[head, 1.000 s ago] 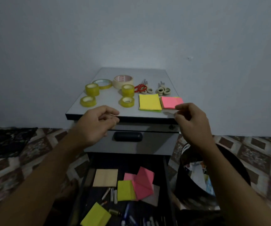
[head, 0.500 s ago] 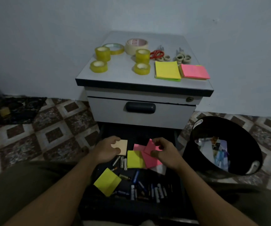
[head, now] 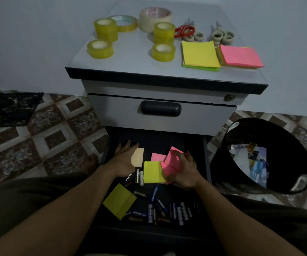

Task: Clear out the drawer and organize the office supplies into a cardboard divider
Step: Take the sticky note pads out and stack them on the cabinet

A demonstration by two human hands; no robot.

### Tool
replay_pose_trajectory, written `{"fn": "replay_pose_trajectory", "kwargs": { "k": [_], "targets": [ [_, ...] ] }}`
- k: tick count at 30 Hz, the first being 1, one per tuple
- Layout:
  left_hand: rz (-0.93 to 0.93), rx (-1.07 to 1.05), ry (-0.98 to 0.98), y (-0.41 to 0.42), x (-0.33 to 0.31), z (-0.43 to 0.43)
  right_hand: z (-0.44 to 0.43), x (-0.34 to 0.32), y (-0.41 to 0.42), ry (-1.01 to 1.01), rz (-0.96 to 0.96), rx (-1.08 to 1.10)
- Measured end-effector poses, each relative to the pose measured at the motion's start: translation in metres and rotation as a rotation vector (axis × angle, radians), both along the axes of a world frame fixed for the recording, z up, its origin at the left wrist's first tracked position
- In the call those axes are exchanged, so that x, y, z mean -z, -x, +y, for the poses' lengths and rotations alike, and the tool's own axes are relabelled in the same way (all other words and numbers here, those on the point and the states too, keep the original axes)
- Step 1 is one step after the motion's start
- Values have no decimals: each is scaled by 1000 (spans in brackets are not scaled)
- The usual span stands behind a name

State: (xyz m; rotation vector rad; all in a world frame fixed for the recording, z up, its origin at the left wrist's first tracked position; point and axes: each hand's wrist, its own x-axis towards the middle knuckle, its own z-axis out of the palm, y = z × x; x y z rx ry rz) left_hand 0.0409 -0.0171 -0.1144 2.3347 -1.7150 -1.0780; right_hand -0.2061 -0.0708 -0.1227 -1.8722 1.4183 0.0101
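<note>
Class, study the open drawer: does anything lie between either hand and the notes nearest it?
Nothing visible does. The right hand grips the pink notes, and the left hand touches the tan pad. The yellow pad lies between the two hands, blocking neither.

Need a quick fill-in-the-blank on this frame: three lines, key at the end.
1. The notes gripped by the right hand are ___.
2. Seen from the camera, the black bin stands to the ___ of the cabinet.
3. The red scissors lie on the cabinet's ___.
Missing words: pink; right; top.
</note>
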Motion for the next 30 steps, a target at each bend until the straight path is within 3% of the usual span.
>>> {"fn": "replay_pose_trajectory", "kwargs": {
  "k": [7, 15, 22, 25, 30],
  "targets": [
    [-91, 120, -49, -7, 4, -8, -4, 14, 1, 43, 47, -76],
    [-247, 186, 44, -5, 4, 0, 8, 16, 1, 139, 157, -116],
    [-232, 141, 110, -3, -4, 6, 22, 20, -3, 168, 201, 36],
    [-207, 123, 160, -3, -10, 5, 29, 6, -3, 176, 128, 141],
    [-223, 122, 200, -2, -21, 4, 35, 3, -4, 181, 174, 145]
  ]
}}
